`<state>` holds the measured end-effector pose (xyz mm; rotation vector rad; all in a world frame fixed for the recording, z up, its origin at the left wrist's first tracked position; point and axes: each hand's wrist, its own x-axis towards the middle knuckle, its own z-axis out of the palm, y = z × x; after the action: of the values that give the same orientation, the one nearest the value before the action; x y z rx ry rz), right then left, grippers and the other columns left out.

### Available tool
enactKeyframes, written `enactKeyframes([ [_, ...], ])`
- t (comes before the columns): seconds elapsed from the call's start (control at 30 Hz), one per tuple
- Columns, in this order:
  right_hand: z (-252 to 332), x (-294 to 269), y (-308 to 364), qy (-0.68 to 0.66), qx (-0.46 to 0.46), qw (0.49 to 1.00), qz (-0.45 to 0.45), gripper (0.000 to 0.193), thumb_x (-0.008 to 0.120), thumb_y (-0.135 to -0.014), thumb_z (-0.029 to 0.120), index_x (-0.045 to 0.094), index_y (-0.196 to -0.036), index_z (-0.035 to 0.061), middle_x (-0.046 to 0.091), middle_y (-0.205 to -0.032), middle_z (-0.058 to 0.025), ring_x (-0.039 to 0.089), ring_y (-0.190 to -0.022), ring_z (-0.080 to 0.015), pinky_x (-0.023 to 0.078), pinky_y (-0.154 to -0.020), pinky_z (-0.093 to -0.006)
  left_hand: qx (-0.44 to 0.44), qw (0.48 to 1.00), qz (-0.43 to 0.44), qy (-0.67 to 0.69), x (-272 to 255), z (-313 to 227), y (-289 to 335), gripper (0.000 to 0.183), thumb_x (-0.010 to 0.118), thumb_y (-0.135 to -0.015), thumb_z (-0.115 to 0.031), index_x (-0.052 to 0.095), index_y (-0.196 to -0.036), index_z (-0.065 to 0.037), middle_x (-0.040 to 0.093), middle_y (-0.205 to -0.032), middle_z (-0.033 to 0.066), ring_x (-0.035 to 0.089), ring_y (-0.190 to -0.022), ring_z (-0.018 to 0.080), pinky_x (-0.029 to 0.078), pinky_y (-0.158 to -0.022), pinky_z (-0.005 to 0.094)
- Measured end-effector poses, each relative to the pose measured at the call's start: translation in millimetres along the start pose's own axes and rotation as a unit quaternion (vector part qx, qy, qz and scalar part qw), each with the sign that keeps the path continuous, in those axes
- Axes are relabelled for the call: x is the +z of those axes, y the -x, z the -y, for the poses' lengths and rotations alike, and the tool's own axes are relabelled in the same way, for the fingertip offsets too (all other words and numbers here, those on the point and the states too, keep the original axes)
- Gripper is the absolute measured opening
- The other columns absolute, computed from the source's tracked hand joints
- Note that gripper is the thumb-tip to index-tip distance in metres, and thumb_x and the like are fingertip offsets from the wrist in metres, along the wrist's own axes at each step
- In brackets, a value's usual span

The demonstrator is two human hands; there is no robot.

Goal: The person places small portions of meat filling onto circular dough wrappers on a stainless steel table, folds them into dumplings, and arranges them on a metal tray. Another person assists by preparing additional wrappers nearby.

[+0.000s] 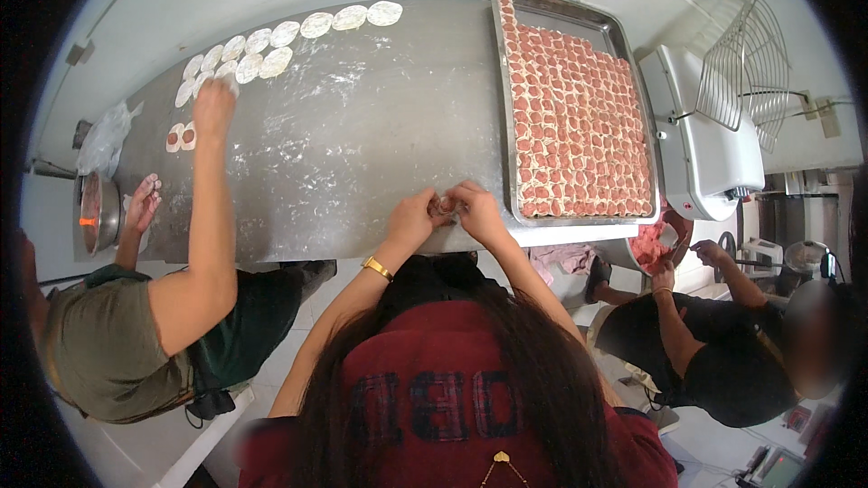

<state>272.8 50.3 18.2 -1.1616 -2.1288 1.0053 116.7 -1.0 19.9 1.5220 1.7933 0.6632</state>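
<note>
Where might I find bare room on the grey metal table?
The floury table lies open between the flat white dough rounds and silver rectangular tray, beyond the bare left hand and right hand. Crowded: far left, under rounds; the tray, mostly packed with pinkish pieces.

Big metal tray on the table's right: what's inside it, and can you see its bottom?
The tray holds tightly packed filled dough pieces. Bare bottom shows at the far end, right of one longer column; elsewhere the pieces mostly cover it.
</note>
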Motion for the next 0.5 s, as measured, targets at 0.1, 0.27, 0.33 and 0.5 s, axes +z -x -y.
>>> enactKeyframes([
  [0.1, 2.9, -3.9, 3.8, 0.01, -0.003, 0.999, -0.03, 0.026, 0.058, -0.065, -0.006, 0.065, -0.088, 0.003, 0.061, -0.085, -0.015, 0.06, -0.083, -0.0355, 0.049, -0.074, -0.0398, 0.025, 0.999, -0.002, 0.032, -3.5, 5.4, 1.1, 0.025, 0.073, -0.072, -0.014, 0.06, -0.091, -0.004, 0.065, -0.078, 0.0143, 0.065, -0.073, 0.0292, 0.049, -0.065, 0.0378],
  [0.27, 5.6, -0.7, 4.4, -0.003, 0.021, 1.0, -0.005, 0.032, 0.054, -0.063, -0.01, 0.064, -0.092, 0.0026, 0.06, -0.089, -0.0155, 0.059, -0.085, -0.0354, 0.049, -0.074, -0.0399, 0.044, 0.998, -0.005, 0.051, -0.9, 6.0, -2.4, 0.024, 0.072, -0.073, -0.01, 0.059, -0.092, -0.002, 0.065, -0.078, 0.0157, 0.064, -0.071, 0.0276, 0.049, -0.064, 0.0354],
  [0.33, 4.9, 0.0, 2.4, -0.014, 0.033, 0.999, 0.01, 0.033, 0.054, -0.063, -0.01, 0.064, -0.092, 0.0026, 0.059, -0.09, -0.0159, 0.059, -0.086, -0.0353, 0.049, -0.075, -0.0399, 0.038, 0.999, -0.006, 0.031, 1.0, 4.8, -3.5, 0.023, 0.072, -0.073, -0.011, 0.06, -0.091, -0.002, 0.065, -0.078, 0.0154, 0.064, -0.072, 0.0288, 0.049, -0.065, 0.0362],
  [0.5, 5.5, -2.9, 2.1, 0.004, -0.011, 1.0, -0.025, 0.033, 0.054, -0.063, -0.011, 0.063, -0.091, 0.0029, 0.059, -0.089, -0.0152, 0.059, -0.085, -0.0347, 0.048, -0.074, -0.0398, 0.063, 0.993, -0.063, 0.076, 1.6, 6.0, -4.2, 0.022, 0.071, -0.076, -0.015, 0.061, -0.091, -0.002, 0.064, -0.077, 0.0164, 0.064, -0.071, 0.0278, 0.049, -0.065, 0.0354],
])
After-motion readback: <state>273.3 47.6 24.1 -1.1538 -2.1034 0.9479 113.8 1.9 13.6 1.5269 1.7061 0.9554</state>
